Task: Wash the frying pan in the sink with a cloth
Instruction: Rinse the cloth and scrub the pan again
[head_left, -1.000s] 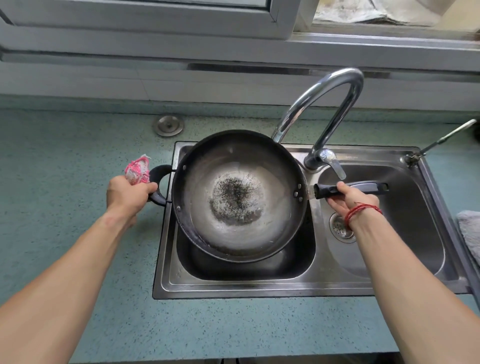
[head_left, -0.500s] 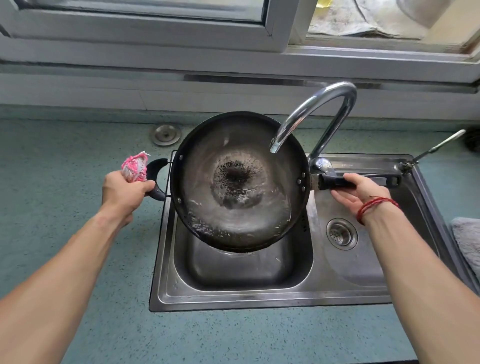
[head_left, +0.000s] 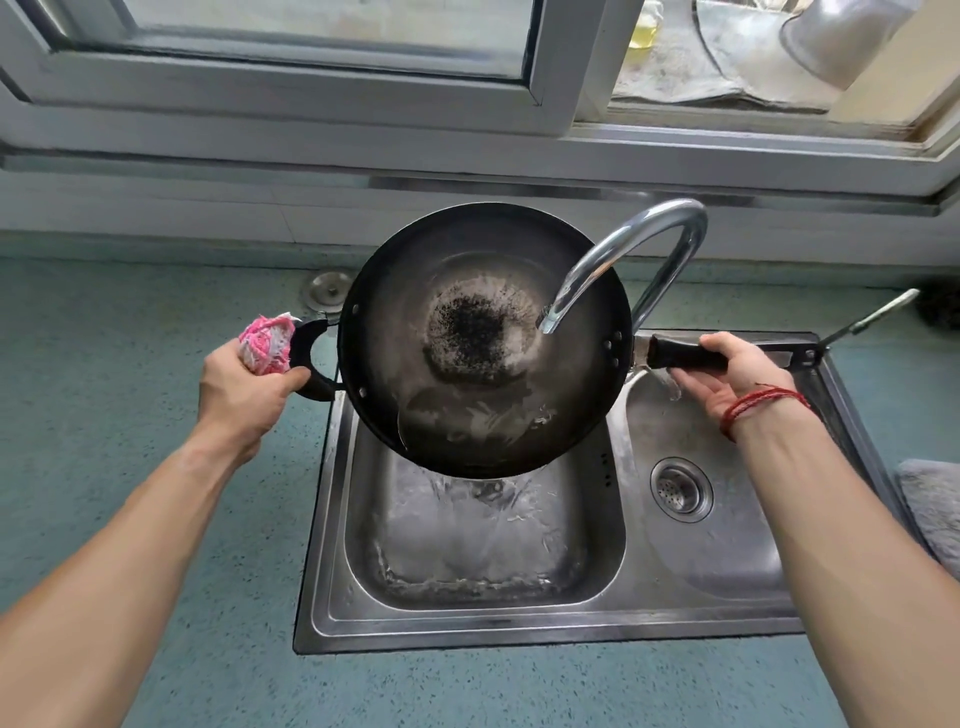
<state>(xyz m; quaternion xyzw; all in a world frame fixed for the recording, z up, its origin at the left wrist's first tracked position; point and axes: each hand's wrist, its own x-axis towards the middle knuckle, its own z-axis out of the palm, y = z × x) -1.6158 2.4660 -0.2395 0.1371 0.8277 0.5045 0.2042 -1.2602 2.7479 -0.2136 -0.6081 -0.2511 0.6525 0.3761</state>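
A dark frying pan (head_left: 462, 410) with a burnt black patch in its middle is tilted toward me above the left basin of the steel sink (head_left: 332, 613). Water runs over its near rim into that basin. My left hand (head_left: 244, 395) grips the pan's small loop handle together with a bunched pink and white cloth (head_left: 265, 340). My right hand (head_left: 727, 371) holds the long black handle on the right side. The chrome tap (head_left: 623, 249) arches over the pan, its spout above the pan's right half.
The sink's right basin has a round drain (head_left: 680, 488). A green speckled counter (head_left: 104, 415) surrounds the sink. A grey cloth (head_left: 930, 509) lies at the right edge. A metal lever (head_left: 867, 319) sticks up at the sink's back right corner. A window frame runs behind.
The pan went from nearly level to steeply tilted toward me, and the water in it slid to the near rim and now pours into the left basin. Both hands kept their grips.
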